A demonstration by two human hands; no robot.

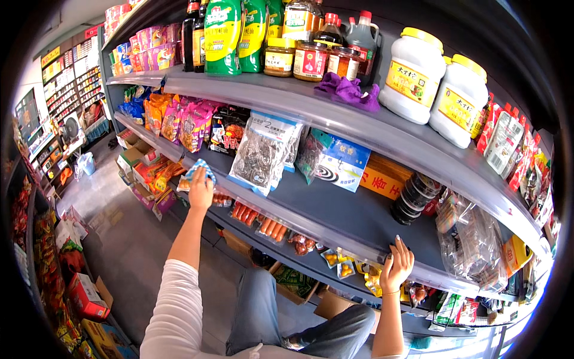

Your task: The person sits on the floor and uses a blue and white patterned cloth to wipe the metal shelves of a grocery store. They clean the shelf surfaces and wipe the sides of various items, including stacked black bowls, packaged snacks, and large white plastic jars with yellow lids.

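My left hand (pixel 201 190) presses a blue-and-white cloth (pixel 200 166) against the front strip of the middle shelf (pixel 287 215). Beyond that hand stand bright snack bags and a black noodle packet (pixel 228 128). To its right are clear bags of dark dried food (pixel 258 155) with white-and-blue tops. My right hand (pixel 396 264) lies on the front edge of the same shelf, fingers apart and nothing held. Near its fingertips is a stack of round black-sided containers (pixel 413 199). A blue mosquito-coil box (pixel 343 161) is farther back, beside an orange box (pixel 381 179).
The upper shelf (pixel 269 89) carries sauce bottles, jars, a crumpled purple cloth (pixel 350 92) and large white tubs (pixel 412 74). Packaged sausages (pixel 272 229) sit on the lower shelf. Open cartons (pixel 293 282) stand below. An aisle floor (pixel 121 224) runs along the left.
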